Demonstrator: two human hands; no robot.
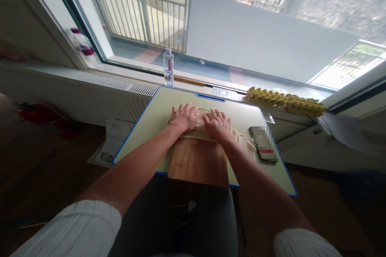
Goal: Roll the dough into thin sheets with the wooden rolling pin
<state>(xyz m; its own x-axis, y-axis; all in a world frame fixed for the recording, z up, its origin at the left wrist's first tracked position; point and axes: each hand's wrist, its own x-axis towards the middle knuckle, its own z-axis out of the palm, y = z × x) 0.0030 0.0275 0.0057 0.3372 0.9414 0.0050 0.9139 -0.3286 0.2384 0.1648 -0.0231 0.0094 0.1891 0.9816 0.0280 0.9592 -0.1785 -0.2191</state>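
A wooden board (199,162) lies on the light-topped, blue-edged table (150,120), its near end jutting past the table's front edge. Across its far part is a pale cream cloth (197,134), whose crumpled end trails to the right. My left hand (183,116) presses flat on the cloth's left side, fingers spread. Beside it, my right hand (217,123) lies palm down on the right side, its fingers also apart. A thin curved dark line shows between the hands at the far end; what it belongs to is hidden.
Right of the cloth rests a phone (265,144), its screen blurred. Behind the table, the window ledge holds a clear plastic bottle (169,68), a wooden stick (189,82) and yellow egg cartons (283,101). Another bottle (83,44) stands at left. Papers (113,138) lie low on the left.
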